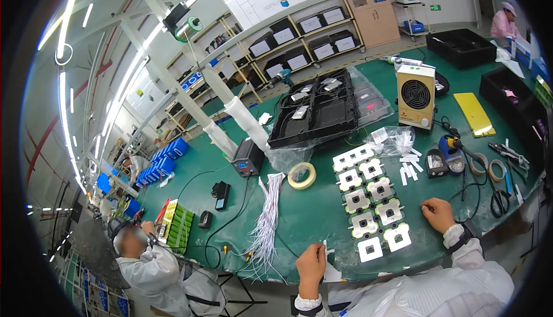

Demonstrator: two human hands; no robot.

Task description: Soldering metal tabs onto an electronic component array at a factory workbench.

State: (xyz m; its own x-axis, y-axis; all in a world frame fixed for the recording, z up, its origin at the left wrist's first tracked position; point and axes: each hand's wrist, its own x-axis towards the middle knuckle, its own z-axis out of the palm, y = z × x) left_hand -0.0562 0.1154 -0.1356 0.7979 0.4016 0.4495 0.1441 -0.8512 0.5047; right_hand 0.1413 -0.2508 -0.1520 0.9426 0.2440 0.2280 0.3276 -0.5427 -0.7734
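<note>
Near the table's front edge, my left hand is closed, its fingertips pressed together beside a small white sheet. Whatever it may grip is too small to make out. My right hand rests loosely curled on the green table, with nothing visible in it. Between and beyond the hands lies a two-column block of square pieces, with silvery plates in the middle and white frames at both ends. Round black parts sit between the squares. To the left of the block, a bundle of thin white wires lies loose.
A roll of tape, white strips, a beige fan unit and a black tray stand farther back. Scissors and pliers lie right. At the left, a co-worker handles a green battery pack.
</note>
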